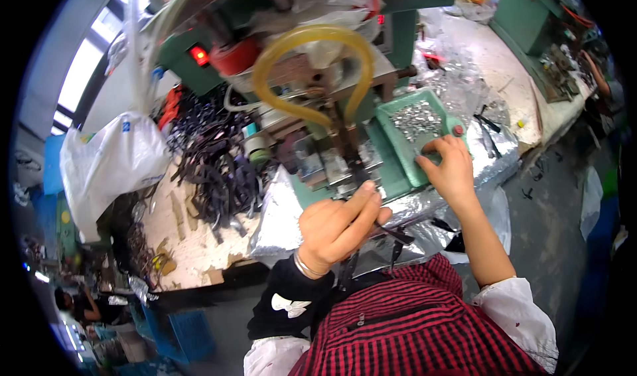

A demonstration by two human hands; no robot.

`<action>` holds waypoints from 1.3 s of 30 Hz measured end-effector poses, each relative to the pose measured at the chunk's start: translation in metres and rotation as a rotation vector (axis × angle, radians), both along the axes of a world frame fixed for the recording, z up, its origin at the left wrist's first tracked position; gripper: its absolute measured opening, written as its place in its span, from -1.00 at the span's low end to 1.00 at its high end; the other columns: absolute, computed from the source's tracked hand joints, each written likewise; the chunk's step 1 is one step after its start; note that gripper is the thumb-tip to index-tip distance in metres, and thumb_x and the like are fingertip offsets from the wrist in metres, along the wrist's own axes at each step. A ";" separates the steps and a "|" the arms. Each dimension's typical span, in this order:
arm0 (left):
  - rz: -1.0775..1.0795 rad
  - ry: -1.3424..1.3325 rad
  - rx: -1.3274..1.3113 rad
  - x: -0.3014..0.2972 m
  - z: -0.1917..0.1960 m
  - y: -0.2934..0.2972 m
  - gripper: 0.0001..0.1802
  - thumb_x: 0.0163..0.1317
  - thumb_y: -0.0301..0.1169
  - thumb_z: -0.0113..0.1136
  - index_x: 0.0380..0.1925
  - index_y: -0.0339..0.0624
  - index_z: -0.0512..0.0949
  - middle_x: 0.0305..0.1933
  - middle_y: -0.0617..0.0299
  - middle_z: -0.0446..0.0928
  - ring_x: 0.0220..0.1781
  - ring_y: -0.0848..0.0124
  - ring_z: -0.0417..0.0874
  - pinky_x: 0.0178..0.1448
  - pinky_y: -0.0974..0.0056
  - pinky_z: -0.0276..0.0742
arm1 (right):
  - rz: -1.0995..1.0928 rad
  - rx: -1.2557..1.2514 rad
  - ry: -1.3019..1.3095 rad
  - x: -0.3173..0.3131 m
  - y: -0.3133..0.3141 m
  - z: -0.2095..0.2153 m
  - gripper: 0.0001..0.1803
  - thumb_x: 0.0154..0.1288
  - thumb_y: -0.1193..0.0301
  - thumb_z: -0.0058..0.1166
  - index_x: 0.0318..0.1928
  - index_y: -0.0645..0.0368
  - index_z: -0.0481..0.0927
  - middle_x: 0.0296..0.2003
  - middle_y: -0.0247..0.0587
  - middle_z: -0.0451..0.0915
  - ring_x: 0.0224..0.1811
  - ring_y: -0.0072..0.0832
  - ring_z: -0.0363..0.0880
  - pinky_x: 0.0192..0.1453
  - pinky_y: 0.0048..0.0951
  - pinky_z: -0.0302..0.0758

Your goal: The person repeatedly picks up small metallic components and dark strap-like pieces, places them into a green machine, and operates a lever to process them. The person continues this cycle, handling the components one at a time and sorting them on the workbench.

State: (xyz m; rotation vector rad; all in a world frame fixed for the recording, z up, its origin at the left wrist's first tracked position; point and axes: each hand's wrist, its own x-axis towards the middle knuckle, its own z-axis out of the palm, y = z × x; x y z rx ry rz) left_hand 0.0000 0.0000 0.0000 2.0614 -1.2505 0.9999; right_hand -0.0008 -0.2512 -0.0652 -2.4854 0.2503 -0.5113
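Note:
My left hand (338, 226) is closed around a thin black strap (391, 233), its index finger stretched toward the base of a green press machine (332, 157). My right hand (450, 167) reaches into a shallow green tray (391, 120) of small shiny metal pieces (417, 118), with its fingertips curled on the tray's near corner among the pieces. Whether it has pinched a piece cannot be seen. A yellow hose (312, 44) loops over the machine head.
A heap of black straps (215, 157) lies on the worn bench left of the machine. A white plastic bag (109, 160) hangs further left. Silver foil sheeting (491, 157) covers the bench front. Another green machine (537, 31) stands far right.

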 end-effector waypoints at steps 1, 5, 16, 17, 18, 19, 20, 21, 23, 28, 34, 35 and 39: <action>0.007 0.001 -0.027 -0.004 0.002 -0.003 -0.64 -0.06 -0.49 0.55 -0.19 -0.21 0.72 -0.11 0.04 0.75 -0.45 0.38 0.72 -0.45 0.43 0.51 | -0.010 -0.042 -0.062 0.005 0.003 -0.007 -0.83 0.06 0.36 0.36 -0.35 0.12 0.67 -0.27 -0.18 0.57 -0.04 -0.14 0.53 0.02 -0.12 0.45; 0.051 0.317 -0.223 -0.045 -0.014 -0.002 -0.57 -0.04 -0.45 0.55 -0.09 -0.22 0.71 0.05 0.07 0.71 -0.43 0.43 0.66 -0.39 0.40 0.50 | -0.061 -0.259 -0.020 0.005 -0.006 0.006 -0.87 0.05 0.41 0.34 -0.37 0.12 0.65 -0.30 -0.21 0.57 -0.09 -0.16 0.54 -0.06 -0.10 0.47; 0.710 0.187 -0.052 0.018 0.011 0.118 -0.85 0.13 -0.56 0.35 -0.27 -0.21 0.67 -0.21 0.14 0.64 -0.15 0.17 0.63 -0.10 0.17 0.52 | 0.105 0.272 -0.450 0.019 0.020 0.018 -0.85 0.19 0.58 0.27 -0.19 0.26 0.71 -0.31 -0.15 0.70 -0.26 -0.35 0.67 -0.10 -0.40 0.54; 0.790 0.215 -0.005 0.035 -0.007 0.117 -0.89 0.16 -0.43 0.38 -0.34 -0.17 0.64 -0.29 0.14 0.59 -0.21 0.12 0.60 -0.15 0.15 0.51 | 0.111 0.289 -0.411 0.021 0.027 0.023 -0.85 0.19 0.57 0.29 -0.20 0.26 0.71 -0.30 -0.14 0.70 -0.24 -0.33 0.67 -0.07 -0.38 0.54; 0.929 0.203 0.077 0.048 -0.025 0.116 -0.79 0.17 -0.30 0.39 -0.41 -0.17 0.57 -0.33 0.13 0.54 -0.21 0.10 0.58 -0.16 0.12 0.50 | 0.134 0.304 -0.427 0.024 0.031 0.023 -0.85 0.19 0.57 0.28 -0.20 0.26 0.71 -0.30 -0.13 0.70 -0.22 -0.33 0.67 -0.07 -0.37 0.54; 1.034 0.211 0.177 0.064 -0.044 0.119 -0.67 0.14 -0.18 0.41 -0.39 -0.18 0.53 -0.30 0.10 0.57 -0.21 0.08 0.63 -0.20 0.09 0.53 | 0.150 0.315 -0.441 0.027 0.031 0.017 -0.85 0.19 0.57 0.28 -0.20 0.26 0.71 -0.30 -0.13 0.70 -0.21 -0.32 0.67 -0.06 -0.37 0.53; 1.130 0.305 0.231 0.080 -0.070 0.126 -0.64 0.13 -0.14 0.41 -0.36 -0.18 0.52 -0.30 0.09 0.58 -0.22 0.06 0.66 -0.23 0.05 0.55 | 0.142 0.404 -0.420 0.026 0.029 0.009 -0.85 0.19 0.58 0.27 -0.19 0.25 0.71 -0.29 -0.13 0.70 -0.21 -0.29 0.67 -0.07 -0.36 0.53; 1.224 0.398 0.291 0.093 -0.089 0.132 -0.60 0.11 -0.11 0.42 -0.33 -0.18 0.52 -0.30 0.08 0.59 -0.23 0.03 0.68 -0.26 0.02 0.57 | 0.100 0.475 -0.370 0.020 0.025 0.006 -0.85 0.19 0.58 0.27 -0.19 0.25 0.71 -0.27 -0.13 0.70 -0.21 -0.29 0.67 -0.07 -0.36 0.53; 1.206 0.442 0.295 0.100 -0.106 0.136 -0.61 0.10 -0.12 0.41 -0.28 -0.17 0.53 -0.32 0.06 0.63 -0.27 -0.01 0.71 -0.30 -0.04 0.58 | 0.060 0.228 -0.451 0.002 0.002 -0.003 -0.85 0.20 0.59 0.26 -0.19 0.26 0.71 -0.27 -0.14 0.70 -0.22 -0.35 0.66 -0.08 -0.37 0.53; 1.060 0.562 0.166 0.084 -0.090 0.163 -0.73 0.19 -0.34 0.26 -0.10 -0.08 0.63 -0.49 0.02 0.62 -0.42 0.02 0.67 -0.33 -0.02 0.52 | -0.004 0.408 -0.330 -0.030 -0.013 0.010 -0.84 0.20 0.63 0.21 -0.18 0.26 0.71 -0.27 -0.14 0.70 -0.23 -0.28 0.65 -0.05 -0.36 0.52; 0.425 1.148 -0.616 0.052 -0.045 0.146 -0.68 0.45 -0.43 0.18 0.09 -0.43 0.53 -0.05 0.16 0.71 -0.19 0.55 0.65 -0.32 0.48 0.55 | 0.433 0.368 -0.466 0.012 0.045 0.068 -0.83 0.17 0.57 0.24 -0.19 0.27 0.71 -0.24 -0.15 0.70 -0.20 -0.26 0.64 -0.02 -0.32 0.53; 0.384 1.185 -0.693 0.049 -0.052 0.147 -0.67 0.43 -0.43 0.19 0.10 -0.41 0.51 -0.01 0.10 0.71 -0.18 0.61 0.65 -0.36 0.53 0.51 | 0.434 0.385 -0.486 0.023 0.056 0.064 -0.82 0.17 0.57 0.25 -0.18 0.26 0.71 -0.23 -0.15 0.70 -0.19 -0.28 0.64 -0.01 -0.33 0.53; 0.552 1.000 -0.872 0.014 -0.055 0.137 -0.86 0.36 -0.58 0.22 -0.13 -0.44 0.60 -0.24 0.24 0.67 -0.29 0.62 0.59 -0.29 0.51 0.45 | 0.323 0.800 -0.365 0.021 0.086 0.056 -0.74 0.16 0.56 0.28 -0.10 0.27 0.68 -0.18 -0.20 0.68 -0.14 -0.41 0.65 0.03 -0.41 0.53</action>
